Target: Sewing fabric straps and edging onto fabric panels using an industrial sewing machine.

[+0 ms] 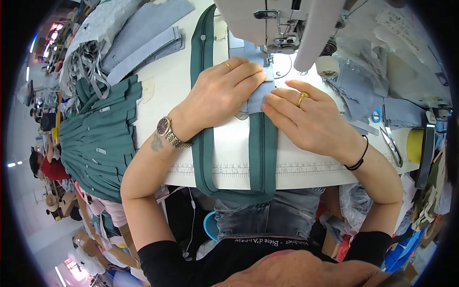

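A blue-grey fabric piece (256, 99) lies under the sewing machine's presser foot (269, 59). My left hand (227, 93) is closed, its fingertips together on the fabric just left of the foot. At the fabric's right edge, my right hand (306, 115) pinches it with bent fingers; the thumb is hidden. One end of a green zipper tape (263, 153) meets the fabric between my hands. The tape hangs over the table's front edge in a loop, and its other length passes beneath my left wrist toward the back.
Pleated green zipper tapes (98, 143) are heaped at left, below stacked grey fabric pieces (148, 52). Scissors (392, 146) and a yellow roll (414, 145) lie at right. The machine head (244, 19) overhangs the work. A printed ruler (229, 171) runs along the front edge.
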{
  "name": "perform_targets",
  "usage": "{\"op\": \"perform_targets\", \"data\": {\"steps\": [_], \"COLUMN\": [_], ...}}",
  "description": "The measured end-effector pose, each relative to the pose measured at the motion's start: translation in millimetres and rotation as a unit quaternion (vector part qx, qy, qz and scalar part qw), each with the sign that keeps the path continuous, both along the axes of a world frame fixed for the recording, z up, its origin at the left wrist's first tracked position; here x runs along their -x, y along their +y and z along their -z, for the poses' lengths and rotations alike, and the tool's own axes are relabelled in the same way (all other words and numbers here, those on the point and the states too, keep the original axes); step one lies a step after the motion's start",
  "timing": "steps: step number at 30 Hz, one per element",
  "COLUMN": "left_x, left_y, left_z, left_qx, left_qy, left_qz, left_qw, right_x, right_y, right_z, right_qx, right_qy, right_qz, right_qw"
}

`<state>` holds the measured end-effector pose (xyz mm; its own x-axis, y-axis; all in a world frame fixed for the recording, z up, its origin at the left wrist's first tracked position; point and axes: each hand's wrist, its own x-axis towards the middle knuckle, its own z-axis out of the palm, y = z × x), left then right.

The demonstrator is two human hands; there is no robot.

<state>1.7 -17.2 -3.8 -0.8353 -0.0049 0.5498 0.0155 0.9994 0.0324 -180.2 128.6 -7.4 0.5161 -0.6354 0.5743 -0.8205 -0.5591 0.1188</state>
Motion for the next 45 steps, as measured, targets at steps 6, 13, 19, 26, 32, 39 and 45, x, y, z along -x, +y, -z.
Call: {"op": "perform_targets", "data": {"steps": [6, 13, 19, 26, 32, 39, 45], "left_x": [0, -2, -2, 9, 1, 4, 10], "left_y": [0, 3, 2, -7, -14, -11, -10], "left_z": [-1, -2, -4, 4, 8, 7, 8], "left_qx": [0.011, -0.013, -0.026, -0.042, -0.013, -0.049, -0.046], "left_qy": [0.002, -0.009, -0.028, -0.015, -0.002, -0.010, -0.010], "left_qz": [-0.004, -0.001, -0.010, -0.048, -0.091, -0.055, -0.065], "left_qw": [1.000, 1.000, 0.999, 0.998, 0.996, 0.997, 0.997], "right_x": [0, 0, 1, 4, 2, 3, 8], "right_y": [-1, 1, 7, 2, -3, -4, -2], "right_z": [-1, -4, -4, -3, -4, -3, -3], "right_qx": [-0.012, -0.027, -0.042, -0.098, -0.149, -0.167, -0.166], "right_qy": [0.001, -0.003, -0.020, -0.042, -0.055, -0.068, -0.068], "right_qz": [-0.002, -0.014, -0.027, 0.015, 0.043, 0.054, 0.050], "right_qw": [1.000, 1.000, 0.999, 0.994, 0.986, 0.982, 0.983]}}
